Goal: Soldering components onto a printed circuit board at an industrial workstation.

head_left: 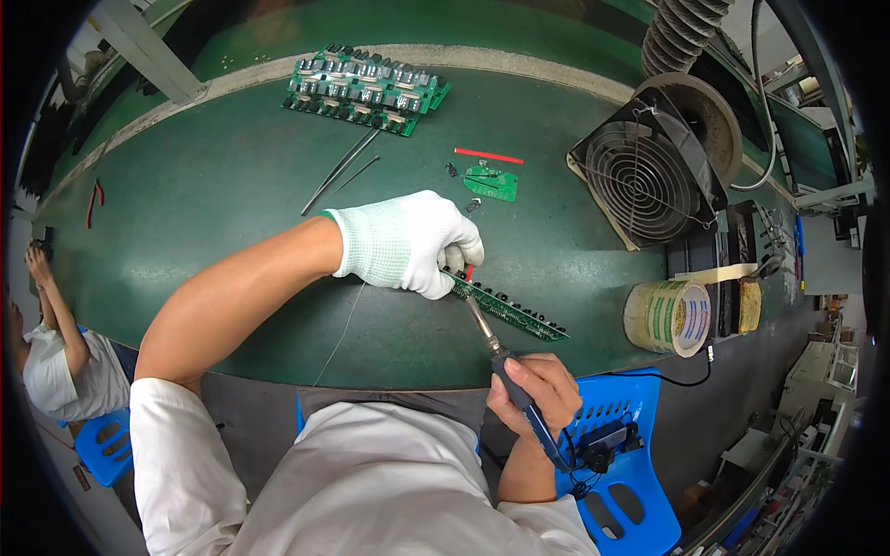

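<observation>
My left hand (413, 243), in a white knit glove, grips the left end of a long green circuit board (513, 310) with a row of black parts along its upper edge. The board is tilted up on its side at the front of the table. A bit of red shows under the gloved fingers; what it belongs to is hidden. My bare right hand (540, 394) is closed round the dark blue handle of a soldering iron (483, 326). Its metal tip meets or nearly meets the board close to my left fingers. A thin wire (341, 338) trails below my left wrist.
Stacked populated boards (366, 88) lie at the back of the green table (232, 213), with black cable ties (340, 171) beside them. A small green board (491, 183) and a red strip (489, 156) lie ahead. Right stand a fan (642, 171) and tape roll (669, 317). A co-worker (69, 361) sits far left.
</observation>
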`<state>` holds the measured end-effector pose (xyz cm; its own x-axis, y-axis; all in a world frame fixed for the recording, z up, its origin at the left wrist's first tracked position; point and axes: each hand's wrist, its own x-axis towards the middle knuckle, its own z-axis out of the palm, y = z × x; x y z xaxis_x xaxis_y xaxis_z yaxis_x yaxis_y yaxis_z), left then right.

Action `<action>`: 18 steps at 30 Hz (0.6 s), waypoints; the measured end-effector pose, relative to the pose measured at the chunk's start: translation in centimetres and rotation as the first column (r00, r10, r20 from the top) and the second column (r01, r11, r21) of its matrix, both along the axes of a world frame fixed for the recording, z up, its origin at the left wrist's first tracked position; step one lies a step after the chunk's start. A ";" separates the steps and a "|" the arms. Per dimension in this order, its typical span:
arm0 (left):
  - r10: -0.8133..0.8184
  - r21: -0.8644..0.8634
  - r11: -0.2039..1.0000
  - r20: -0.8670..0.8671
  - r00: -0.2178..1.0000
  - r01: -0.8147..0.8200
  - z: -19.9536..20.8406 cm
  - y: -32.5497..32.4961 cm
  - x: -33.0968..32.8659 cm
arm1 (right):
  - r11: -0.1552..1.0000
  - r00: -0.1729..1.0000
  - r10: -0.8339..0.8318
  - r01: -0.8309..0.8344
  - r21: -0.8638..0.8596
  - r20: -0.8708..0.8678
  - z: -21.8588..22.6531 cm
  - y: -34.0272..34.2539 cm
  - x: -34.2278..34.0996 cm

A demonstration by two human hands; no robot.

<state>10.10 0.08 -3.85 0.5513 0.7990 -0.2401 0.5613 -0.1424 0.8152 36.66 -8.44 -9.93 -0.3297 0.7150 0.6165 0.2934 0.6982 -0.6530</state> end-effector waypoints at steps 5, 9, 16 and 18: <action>0.004 0.074 0.997 0.044 0.999 -0.007 -0.7 -0.3 -0.2 | 0.994 0.990 0.100 -0.096 0.046 -0.095 0.1 -0.1 0.5; 0.040 0.175 0.984 -0.014 0.999 -0.037 0.0 -1.7 0.0 | 0.996 0.997 0.035 -0.029 0.081 -0.070 -0.1 0.2 1.2; 0.087 0.636 0.771 -0.064 0.994 -0.027 -1.6 -5.6 0.2 | 0.982 0.990 -0.136 0.140 0.130 -0.044 -0.7 0.8 1.9; 0.076 0.640 0.768 -0.052 0.996 -0.025 -1.5 -6.2 0.2 | 0.994 0.995 -0.099 0.100 0.040 -0.028 -1.6 0.3 2.0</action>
<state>10.32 -6.10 -5.36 0.5075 0.8082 0.2987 0.6350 -0.5851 0.5044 38.64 -8.19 -11.57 -0.2417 0.7172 0.6536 0.3465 0.6929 -0.6323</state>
